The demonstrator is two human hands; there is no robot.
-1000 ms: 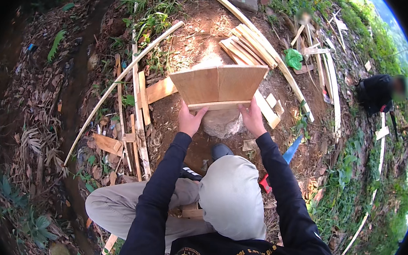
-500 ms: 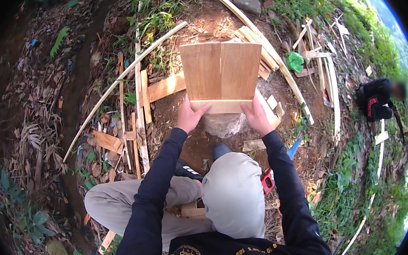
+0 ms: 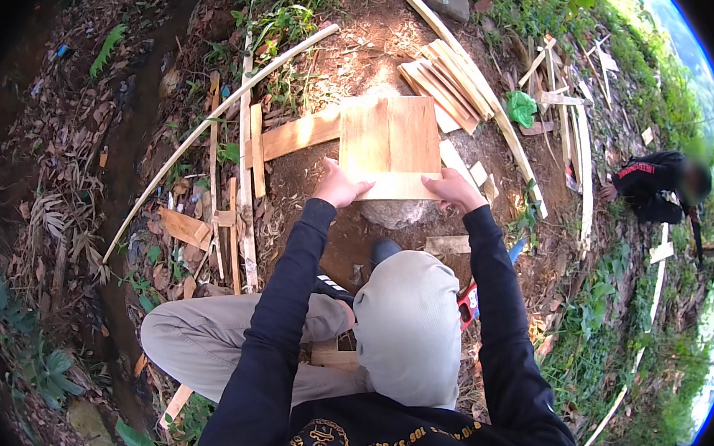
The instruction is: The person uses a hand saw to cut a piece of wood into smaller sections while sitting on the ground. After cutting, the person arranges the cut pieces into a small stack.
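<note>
Both of my hands hold a wooden panel (image 3: 391, 133) made of two boards side by side, with a paler wooden strip (image 3: 395, 186) across its near edge. My left hand (image 3: 343, 184) is closed on the near left corner, its thumb lying on the strip. At the near right corner my right hand (image 3: 455, 190) grips the same way, thumb on top and the other fingers mostly hidden beneath. The panel leans away from me above a pale stone (image 3: 398, 214). A thin dark line marks the joint between the two boards.
A wide plank (image 3: 297, 137) lies left of the panel. Stacked wooden slats (image 3: 448, 83) and a long bent strip (image 3: 510, 139) lie beyond it. A red-handled tool (image 3: 468, 305) rests by my knee. A person (image 3: 654, 183) in dark clothes is at far right.
The panel has tipped and now looks shorter and flatter from above. Both hands have kept their hold at its near corners and shifted slightly.
</note>
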